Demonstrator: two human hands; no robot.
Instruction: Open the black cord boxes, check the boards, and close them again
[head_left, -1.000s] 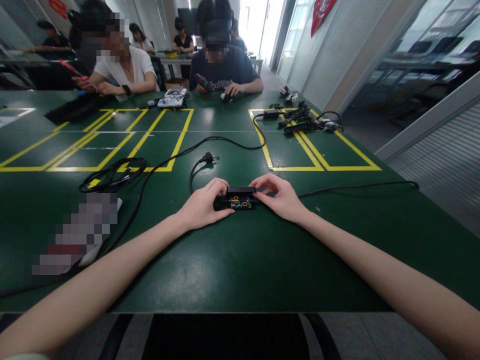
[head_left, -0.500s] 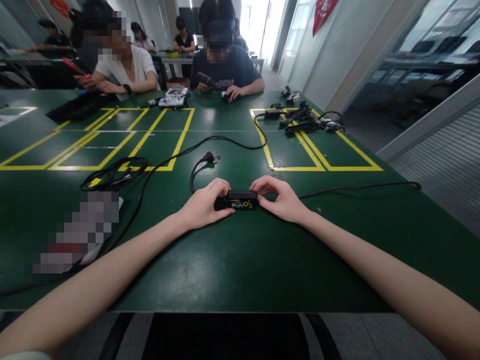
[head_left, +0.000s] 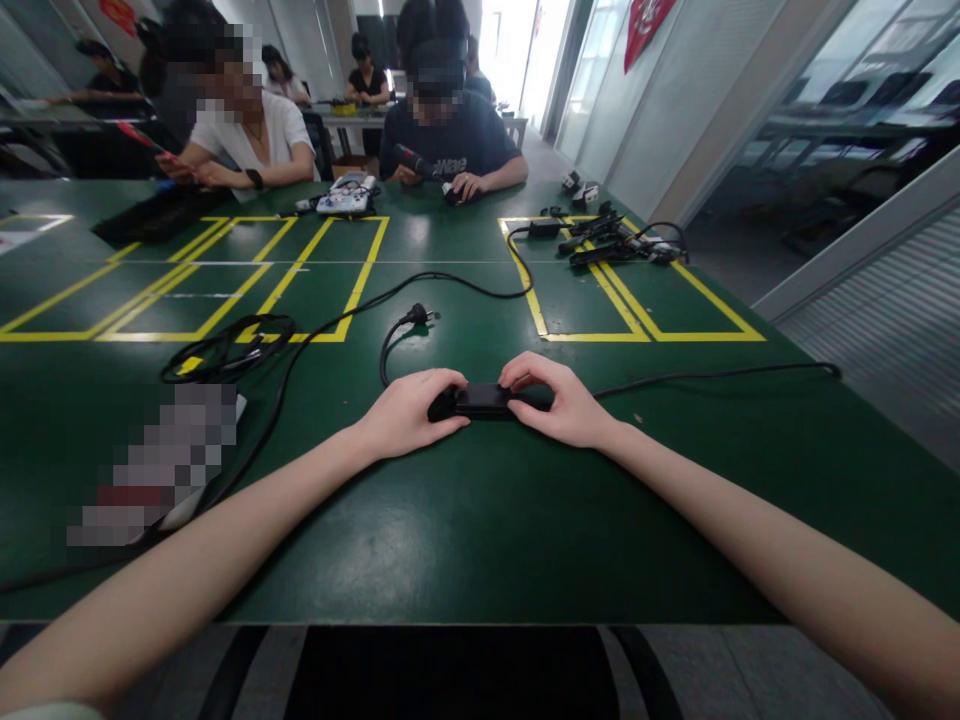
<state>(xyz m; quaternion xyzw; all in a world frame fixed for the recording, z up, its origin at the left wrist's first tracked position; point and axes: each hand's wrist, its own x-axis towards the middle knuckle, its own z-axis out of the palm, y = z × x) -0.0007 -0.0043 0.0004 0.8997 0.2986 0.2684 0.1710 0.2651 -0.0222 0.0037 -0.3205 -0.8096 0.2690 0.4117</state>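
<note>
A black power adapter point(head_left: 484, 400) lies on the green table in front of me, its cover lying over the lower shell so the circuit board inside is hidden. My left hand point(head_left: 412, 410) grips its left end, thumb at the near side and fingers at the far side. At the right end, my right hand point(head_left: 559, 400) pinches the cover and case between thumb and fingers. A short lead with a black plug point(head_left: 418, 315) emerges behind my left hand. Another black cable point(head_left: 720, 374) runs off to the right from behind my right hand.
A coiled black cable point(head_left: 229, 345) and a blurred-out pale object point(head_left: 172, 460) lie to the left. Black adapters and cables point(head_left: 607, 240) are heaped at the back right. Across the green table point(head_left: 450, 540), a person in a dark shirt point(head_left: 454, 140) handles a tool; another person point(head_left: 251, 140) sits beside.
The cover has come down over the adapter's lower shell, hiding the circuit board that was showing. Both hands stay at the adapter's ends, with small finger shifts.
</note>
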